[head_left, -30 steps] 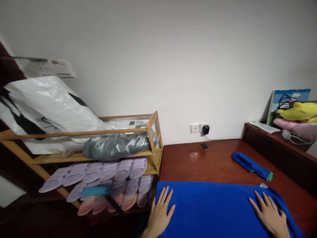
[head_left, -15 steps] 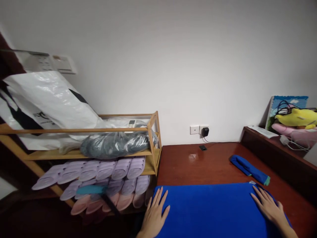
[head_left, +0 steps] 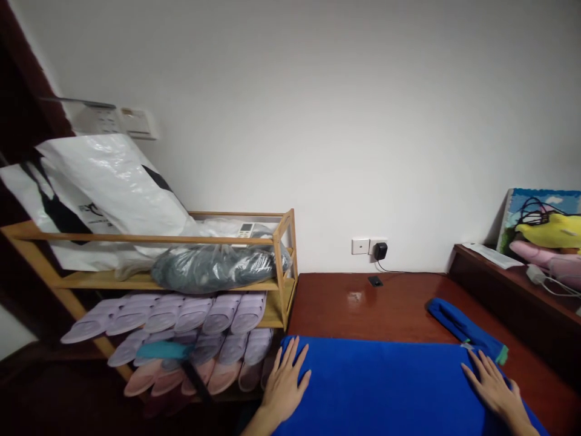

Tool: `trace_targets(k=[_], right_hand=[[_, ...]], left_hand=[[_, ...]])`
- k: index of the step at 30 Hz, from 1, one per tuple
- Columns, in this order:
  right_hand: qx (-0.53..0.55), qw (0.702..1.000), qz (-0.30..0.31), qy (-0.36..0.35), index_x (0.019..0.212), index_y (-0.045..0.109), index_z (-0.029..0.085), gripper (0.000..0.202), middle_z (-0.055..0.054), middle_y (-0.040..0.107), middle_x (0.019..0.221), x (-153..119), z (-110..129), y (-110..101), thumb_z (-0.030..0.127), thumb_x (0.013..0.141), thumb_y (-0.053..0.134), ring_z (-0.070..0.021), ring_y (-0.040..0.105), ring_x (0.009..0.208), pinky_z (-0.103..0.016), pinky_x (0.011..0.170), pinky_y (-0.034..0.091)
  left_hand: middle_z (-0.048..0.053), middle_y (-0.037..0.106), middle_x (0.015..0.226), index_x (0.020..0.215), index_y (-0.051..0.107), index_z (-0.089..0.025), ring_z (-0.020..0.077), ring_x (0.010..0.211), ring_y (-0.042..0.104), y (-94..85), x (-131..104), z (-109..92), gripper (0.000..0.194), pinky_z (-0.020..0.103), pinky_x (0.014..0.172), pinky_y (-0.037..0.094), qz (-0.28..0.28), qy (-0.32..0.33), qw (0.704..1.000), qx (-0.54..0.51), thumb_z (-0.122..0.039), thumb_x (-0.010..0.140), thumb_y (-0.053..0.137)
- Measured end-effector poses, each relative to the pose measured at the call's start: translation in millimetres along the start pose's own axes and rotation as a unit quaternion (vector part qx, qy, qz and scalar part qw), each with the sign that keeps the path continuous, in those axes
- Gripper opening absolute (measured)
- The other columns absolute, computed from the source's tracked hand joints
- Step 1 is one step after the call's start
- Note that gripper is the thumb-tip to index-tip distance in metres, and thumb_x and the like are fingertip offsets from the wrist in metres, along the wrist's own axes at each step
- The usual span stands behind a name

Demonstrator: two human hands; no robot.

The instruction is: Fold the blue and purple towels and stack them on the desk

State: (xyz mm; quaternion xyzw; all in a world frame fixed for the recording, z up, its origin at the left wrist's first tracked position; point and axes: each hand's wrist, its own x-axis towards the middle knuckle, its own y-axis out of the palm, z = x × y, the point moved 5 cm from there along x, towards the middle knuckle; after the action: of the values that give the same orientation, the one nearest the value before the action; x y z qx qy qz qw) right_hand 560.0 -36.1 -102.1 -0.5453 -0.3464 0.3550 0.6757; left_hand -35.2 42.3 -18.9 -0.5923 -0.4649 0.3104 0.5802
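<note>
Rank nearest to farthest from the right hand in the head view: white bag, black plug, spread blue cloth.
1. Spread blue cloth: under the right hand.
2. Black plug: on the wall, leftward.
3. White bag: on the rack, far left.

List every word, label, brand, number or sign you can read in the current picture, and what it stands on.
None can be read with certainty.
White bag: black lettering, partly hidden in folds and too blurred to read.
Remote control: any markings are too small.
Pale tag at the edge of the blue cloth: too small.
Paper on the ledge: no legible print.
</note>
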Motion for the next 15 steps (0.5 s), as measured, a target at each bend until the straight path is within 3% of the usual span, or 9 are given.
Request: trace_targets(k=[3,8,11,15], right_hand=[[0.007,1.000,-0.008,-0.002,0.143,0.026,0.026,0.076,-0.005,0.024,0.152,2.3,-0.7,-3.0,0.067,0.079,0.021,-0.0244,0.020,0.139,-0.059,0.107,0.018],[-0.029,0.996,-0.083,0.011,0.136,0.039,0.022,0.071,-0.009,0.038,0.144,10.2,-2.3,-12.6,0.061,0.081,0.016,-0.0282,0.032,0.132,-0.056,0.102,0.025],[-0.018,0.999,-0.031,-0.028,0.136,0.039,0.025,0.066,-0.006,0.038,0.144,18.6,-3.7,-6.5,0.056,0.083,0.013,-0.0259,0.030,0.134,-0.057,0.101,0.024],[0.010,1.000,-0.003,0.012,0.130,0.044,0.030,0.064,-0.006,0.045,0.139,23.7,-11.6,-14.0,0.063,0.081,0.020,-0.0301,0.039,0.126,-0.060,0.096,0.028]], left_hand=[[-0.001,0.017,0.152,0.143,0.020,-0.035,0.0237,0.139,0.019,3.9,0.3,1.1,0.053,0.045,0.113,0.019,-0.005,0.000,1.000,-0.004,-0.047,0.093,0.032],[-0.002,0.014,0.154,0.144,0.018,-0.035,0.0232,0.139,0.017,7.1,0.7,2.1,0.055,0.042,0.111,0.025,0.015,-0.015,1.000,-0.023,-0.048,0.093,0.033],[-0.003,0.013,0.154,0.144,0.017,-0.035,0.0237,0.139,0.017,6.5,1.2,2.0,0.055,0.042,0.109,0.029,0.014,-0.012,0.999,-0.036,-0.046,0.093,0.034],[-0.001,0.014,0.154,0.144,0.019,-0.035,0.0230,0.139,0.017,6.3,1.8,2.3,0.054,0.043,0.108,0.031,0.020,-0.016,0.999,-0.043,-0.045,0.093,0.033]])
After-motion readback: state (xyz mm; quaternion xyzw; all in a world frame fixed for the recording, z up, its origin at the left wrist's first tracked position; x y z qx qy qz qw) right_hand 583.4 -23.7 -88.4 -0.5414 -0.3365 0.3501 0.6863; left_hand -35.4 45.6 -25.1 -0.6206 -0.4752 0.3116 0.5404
